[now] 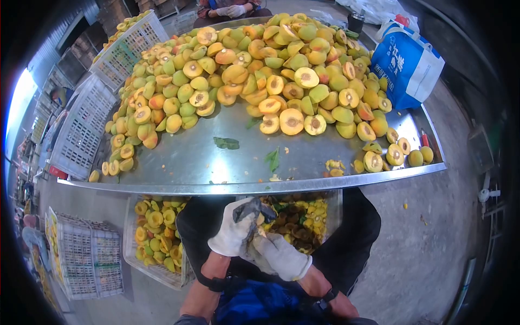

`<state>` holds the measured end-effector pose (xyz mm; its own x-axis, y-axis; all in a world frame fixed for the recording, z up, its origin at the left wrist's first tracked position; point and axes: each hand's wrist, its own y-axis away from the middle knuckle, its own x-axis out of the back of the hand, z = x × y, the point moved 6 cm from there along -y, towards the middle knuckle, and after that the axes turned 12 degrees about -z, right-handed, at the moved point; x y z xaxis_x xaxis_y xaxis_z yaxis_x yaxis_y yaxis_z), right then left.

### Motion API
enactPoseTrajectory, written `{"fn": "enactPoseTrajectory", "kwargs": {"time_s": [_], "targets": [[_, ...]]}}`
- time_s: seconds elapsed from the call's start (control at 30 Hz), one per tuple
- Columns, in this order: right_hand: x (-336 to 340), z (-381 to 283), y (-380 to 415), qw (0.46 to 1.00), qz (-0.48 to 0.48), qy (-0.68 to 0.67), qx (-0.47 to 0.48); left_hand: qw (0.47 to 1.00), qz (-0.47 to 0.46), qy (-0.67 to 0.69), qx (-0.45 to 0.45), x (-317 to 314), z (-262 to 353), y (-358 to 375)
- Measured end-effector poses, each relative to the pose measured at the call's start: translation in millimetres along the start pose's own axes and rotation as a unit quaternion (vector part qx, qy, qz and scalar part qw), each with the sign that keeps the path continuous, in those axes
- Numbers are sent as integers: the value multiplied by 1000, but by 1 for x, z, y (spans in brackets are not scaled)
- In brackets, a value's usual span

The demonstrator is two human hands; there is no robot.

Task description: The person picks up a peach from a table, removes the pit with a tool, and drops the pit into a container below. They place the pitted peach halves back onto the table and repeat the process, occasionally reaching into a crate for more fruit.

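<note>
Both hands wear white gloves and meet above my lap, just below the table's front edge. My left hand (234,232), its glove dark-stained at the fingers, is closed around a small yellowish piece of peach (260,220). Against it, my right hand (281,257) is closed too; what its fingers grip is hidden. On the metal table (189,157) lies a large heap of halved yellow peaches (233,74), some with stones showing. Beneath my hands stands a crate of brown and yellow scraps (303,222). Left of it, a crate (132,238) holds pitted peach halves (155,219).
Green leaves (226,143) and crumbs lie on the table. A blue-and-white bag (405,65) and a dark cup (356,21) stand at the right. White crates (84,127) stand on the left, another stack (89,260) lower down. Across the table sits a person with gloved hands (232,11).
</note>
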<state>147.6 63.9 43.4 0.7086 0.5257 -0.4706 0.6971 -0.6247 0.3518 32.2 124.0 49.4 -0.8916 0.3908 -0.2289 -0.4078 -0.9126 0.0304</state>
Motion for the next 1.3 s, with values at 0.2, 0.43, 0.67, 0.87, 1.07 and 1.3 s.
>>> {"fn": "enactPoseTrajectory", "kwargs": {"time_s": [0.2,0.43,0.67,0.87,1.07,1.3], "targets": [[-13,27,0,968,-97,-233,-12,983,-156,-65,67,22,-26,-8],[-30,33,-7,905,-216,-362,54,975,-93,200,19,-9,-30,-2],[15,31,11,993,-91,-72,31,993,48,109,8,23,-34,15],[28,-8,19,891,164,416,82,997,64,45,18,11,-52,26],[77,22,42,829,172,530,-40,947,122,-295,37,24,3,29],[106,40,56,891,208,399,-56,699,193,-689,13,67,133,28]]}}
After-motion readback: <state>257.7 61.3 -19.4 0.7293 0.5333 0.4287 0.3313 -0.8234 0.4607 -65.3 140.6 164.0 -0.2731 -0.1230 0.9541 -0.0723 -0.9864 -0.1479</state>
